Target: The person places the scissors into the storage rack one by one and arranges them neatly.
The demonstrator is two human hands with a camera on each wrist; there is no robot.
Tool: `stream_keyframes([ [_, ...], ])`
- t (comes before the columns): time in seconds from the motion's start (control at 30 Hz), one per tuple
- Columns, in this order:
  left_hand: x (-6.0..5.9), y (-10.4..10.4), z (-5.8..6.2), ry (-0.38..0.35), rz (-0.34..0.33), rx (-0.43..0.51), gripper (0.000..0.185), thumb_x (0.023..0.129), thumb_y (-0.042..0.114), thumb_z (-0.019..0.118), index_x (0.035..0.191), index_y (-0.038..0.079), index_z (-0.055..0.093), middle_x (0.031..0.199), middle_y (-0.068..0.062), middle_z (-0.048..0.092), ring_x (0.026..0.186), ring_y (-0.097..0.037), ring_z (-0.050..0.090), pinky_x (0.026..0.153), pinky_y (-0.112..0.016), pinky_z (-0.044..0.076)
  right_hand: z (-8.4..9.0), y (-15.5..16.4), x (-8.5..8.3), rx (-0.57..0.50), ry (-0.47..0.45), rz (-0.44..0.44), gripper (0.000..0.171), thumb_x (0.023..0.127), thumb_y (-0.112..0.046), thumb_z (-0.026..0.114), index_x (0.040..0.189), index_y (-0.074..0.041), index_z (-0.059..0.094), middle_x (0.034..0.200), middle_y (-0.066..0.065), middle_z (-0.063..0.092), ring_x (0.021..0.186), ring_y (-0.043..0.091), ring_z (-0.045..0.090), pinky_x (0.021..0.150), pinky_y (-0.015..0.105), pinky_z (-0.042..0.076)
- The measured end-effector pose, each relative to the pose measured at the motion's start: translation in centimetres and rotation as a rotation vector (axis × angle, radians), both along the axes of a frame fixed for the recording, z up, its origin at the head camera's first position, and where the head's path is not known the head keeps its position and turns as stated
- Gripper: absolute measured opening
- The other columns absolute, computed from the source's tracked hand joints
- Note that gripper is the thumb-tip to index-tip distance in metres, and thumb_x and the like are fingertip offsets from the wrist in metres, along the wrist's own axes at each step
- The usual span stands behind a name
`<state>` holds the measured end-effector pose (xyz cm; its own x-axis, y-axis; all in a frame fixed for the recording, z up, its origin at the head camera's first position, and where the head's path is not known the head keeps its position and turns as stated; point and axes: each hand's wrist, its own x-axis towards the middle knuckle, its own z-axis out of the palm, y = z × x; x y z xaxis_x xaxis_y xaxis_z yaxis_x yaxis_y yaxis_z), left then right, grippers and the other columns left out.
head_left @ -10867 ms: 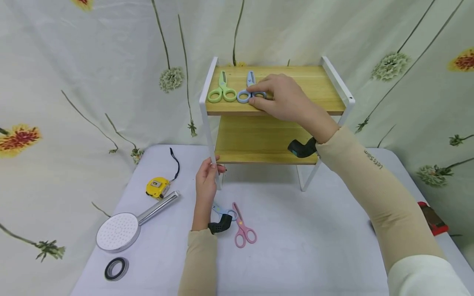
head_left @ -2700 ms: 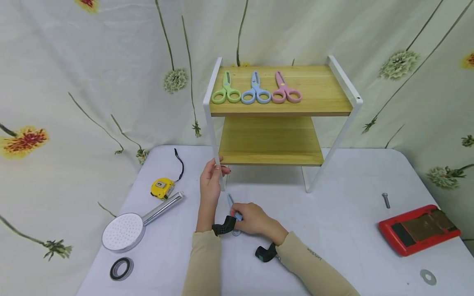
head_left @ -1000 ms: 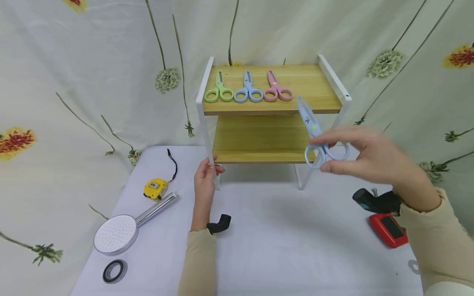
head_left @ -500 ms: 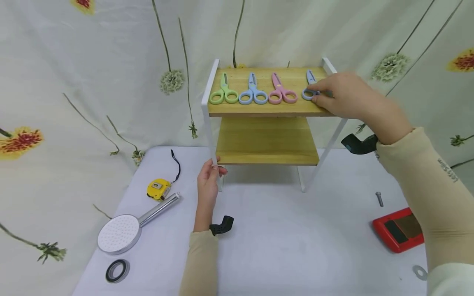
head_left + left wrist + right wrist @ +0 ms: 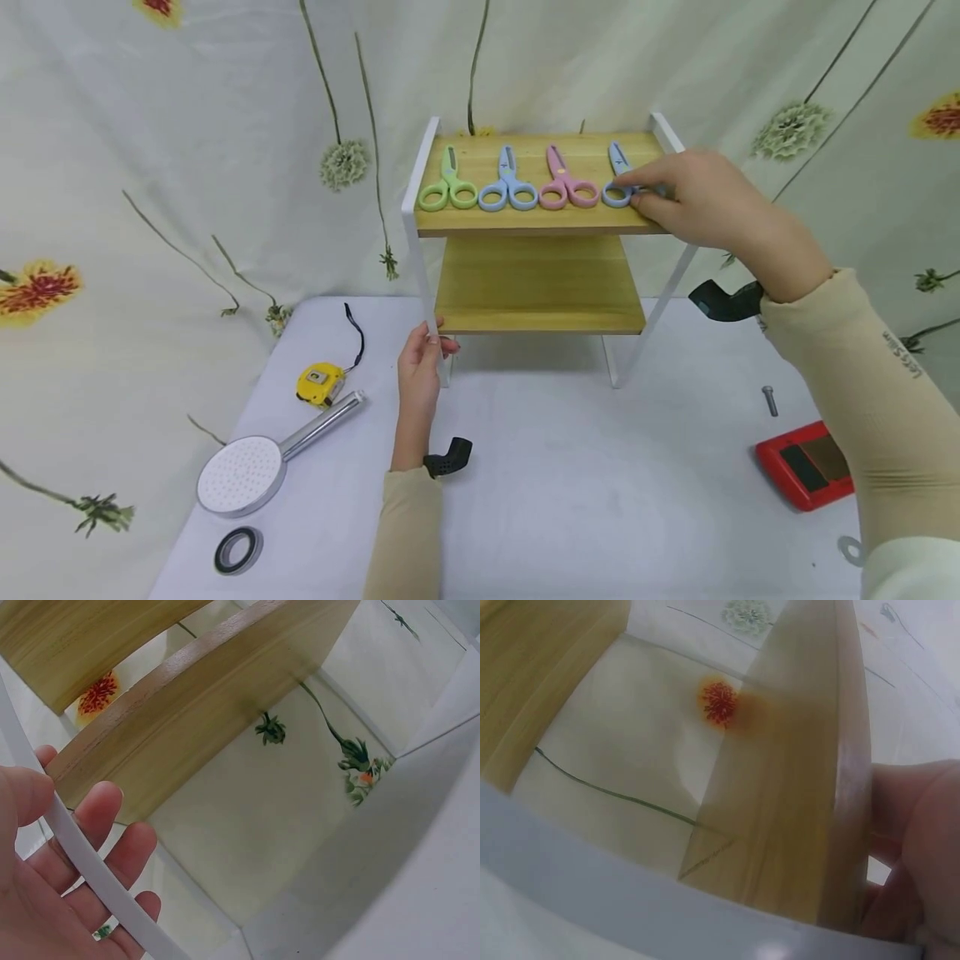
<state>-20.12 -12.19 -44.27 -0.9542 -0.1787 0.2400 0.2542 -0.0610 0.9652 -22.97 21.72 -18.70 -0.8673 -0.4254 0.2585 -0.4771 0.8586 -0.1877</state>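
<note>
A two-tier wooden shelf (image 5: 540,287) with a white frame stands at the back of the table. On its top board lie green scissors (image 5: 447,185), blue scissors (image 5: 508,185) and pink scissors (image 5: 566,183) in a row. A second pair of blue scissors (image 5: 617,171) lies at the right end, and my right hand (image 5: 637,190) pinches its handle. My left hand (image 5: 431,333) grips the shelf's front left leg (image 5: 90,862). In the right wrist view only the board's edge (image 5: 802,787) and part of my hand show.
A yellow tape measure (image 5: 320,382), a shower head (image 5: 240,473) and a black ring (image 5: 237,550) lie at the left. A red box (image 5: 806,462), a screw (image 5: 768,400) and a washer (image 5: 850,550) lie at the right.
My right hand lifted the second blue scissors off the table and set them on the top board right of the pink pair. My left hand stayed on the leg.
</note>
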Motion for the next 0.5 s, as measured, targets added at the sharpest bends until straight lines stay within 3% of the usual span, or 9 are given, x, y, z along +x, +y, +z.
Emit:
stream_keyframes([
  [0.23, 0.11, -0.03, -0.2, -0.001, 0.005, -0.007, 0.032, 0.107, 0.006, 0.042, 0.134, -0.002, 0.057, 0.08, 0.011, 0.065, 0.085, -0.005, 0.065, 0.089, -0.024, 0.048, -0.29, -0.12, -0.06, -0.009, 0.013, 0.013, 0.035, 0.102, -0.019, 0.055, 0.134, -0.011, 0.068, 0.113, 0.018, 0.069, 0.063, 0.022, 0.042, 0.061, 0.036, 0.032],
  [0.33, 0.17, -0.03, -0.24, 0.0, 0.002, -0.006, 0.032, 0.108, 0.006, 0.042, 0.134, -0.002, 0.057, 0.08, 0.01, 0.065, 0.085, -0.005, 0.065, 0.089, -0.023, 0.047, -0.35, -0.18, -0.06, -0.007, 0.003, 0.0, 0.037, 0.102, -0.02, 0.054, 0.136, -0.012, 0.066, 0.087, 0.015, 0.069, 0.059, 0.02, 0.041, 0.06, 0.035, 0.032],
  [0.4, 0.16, -0.05, -0.3, 0.003, -0.003, -0.002, 0.032, 0.108, 0.006, 0.042, 0.134, -0.003, 0.057, 0.08, 0.01, 0.065, 0.085, -0.005, 0.065, 0.089, -0.023, 0.047, -0.38, -0.25, -0.03, -0.011, -0.004, -0.01, 0.04, 0.102, -0.022, 0.055, 0.14, -0.013, 0.063, 0.067, 0.009, 0.058, 0.057, 0.02, 0.039, 0.059, 0.035, 0.032],
  [0.43, 0.14, -0.08, -0.33, 0.006, -0.006, 0.0, 0.032, 0.108, 0.006, 0.042, 0.134, -0.003, 0.056, 0.08, 0.01, 0.065, 0.085, -0.005, 0.065, 0.089, -0.023, 0.047, -0.42, -0.25, -0.04, -0.016, -0.003, -0.014, 0.042, 0.102, -0.023, 0.055, 0.142, -0.013, 0.061, 0.063, 0.007, 0.052, 0.058, 0.021, 0.038, 0.06, 0.036, 0.032],
  [0.5, 0.1, -0.18, -0.41, 0.002, -0.01, -0.002, 0.032, 0.108, 0.005, 0.042, 0.135, -0.003, 0.056, 0.08, 0.011, 0.065, 0.085, -0.005, 0.065, 0.089, -0.023, 0.048, -0.52, -0.28, 0.04, -0.049, -0.003, -0.018, 0.046, 0.102, -0.024, 0.057, 0.146, -0.012, 0.057, 0.071, 0.012, 0.061, 0.068, 0.028, 0.052, 0.068, 0.042, 0.041],
])
